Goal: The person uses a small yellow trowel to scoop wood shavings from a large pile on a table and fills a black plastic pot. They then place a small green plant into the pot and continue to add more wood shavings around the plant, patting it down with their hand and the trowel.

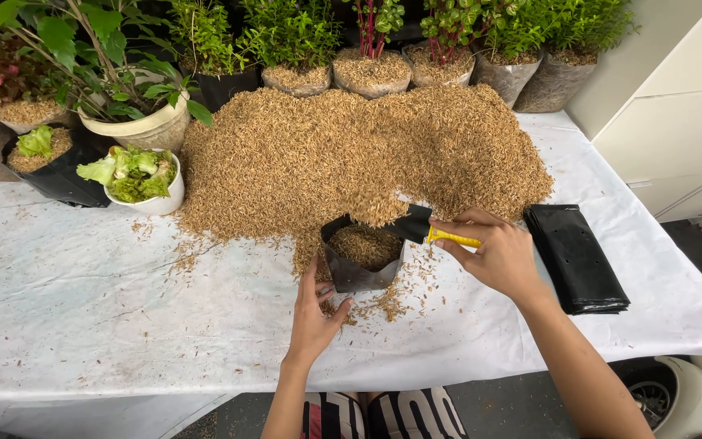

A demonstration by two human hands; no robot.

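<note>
Fingers of the right hand are pinched around the yellow handle of a small scoop, so that hand is closed on the scoop. Its handle runs sideways, from the hand on the right toward the bag on the left. Its dark front end sits just over the right edge of the black bag, and husks are heaped on it above the bag's open mouth. The bag stands upright on the white sheet, right at the near edge of the big husk pile. The left hand is on the near side of the bag, fingers spread wide and pressed flat against its left wall, holding nothing. Both hands touch or nearly touch the bag, one from each side. A stack of flat black bags lies just right of the right hand.
</note>
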